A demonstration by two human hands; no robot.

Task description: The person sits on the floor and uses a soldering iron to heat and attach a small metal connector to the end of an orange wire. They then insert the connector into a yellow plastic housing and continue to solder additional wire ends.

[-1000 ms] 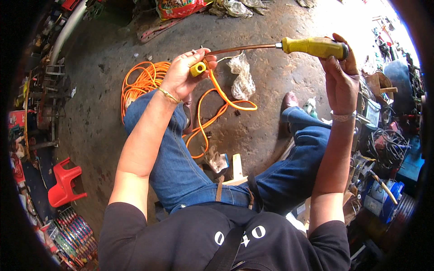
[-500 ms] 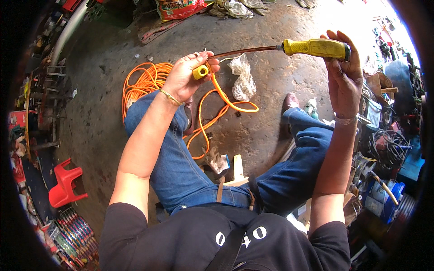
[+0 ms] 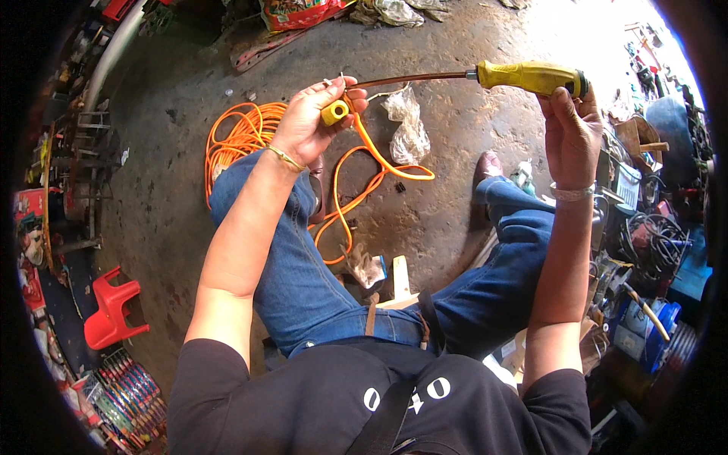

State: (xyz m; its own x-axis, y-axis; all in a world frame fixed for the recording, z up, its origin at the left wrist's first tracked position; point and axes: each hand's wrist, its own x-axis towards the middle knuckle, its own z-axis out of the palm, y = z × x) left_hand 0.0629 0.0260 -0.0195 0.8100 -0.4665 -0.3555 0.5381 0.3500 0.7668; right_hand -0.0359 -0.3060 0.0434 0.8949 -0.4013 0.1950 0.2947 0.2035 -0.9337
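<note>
A long-shafted screwdriver with a yellow handle is held up almost level between the person's two hands, above the concrete floor. At its right end, the right hand has thumb and fingers drawn together around the butt of the handle, leaving most of the handle exposed. At its left end, the left hand has its fingers curled in, gripping a hollow yellow fitting, with the thumb by the shaft's end; whether the tip touches the fitting is hidden by the fingers.

An orange cord hangs from the left hand and loops below the shaft. Farther left of the screwdriver and below its level lies a big coil of similar orange cord, partly behind the person's jeans. A crumpled clear plastic bag lies on the floor just below the shaft in view. Far to the screwdriver's lower left is a red plastic stool.
</note>
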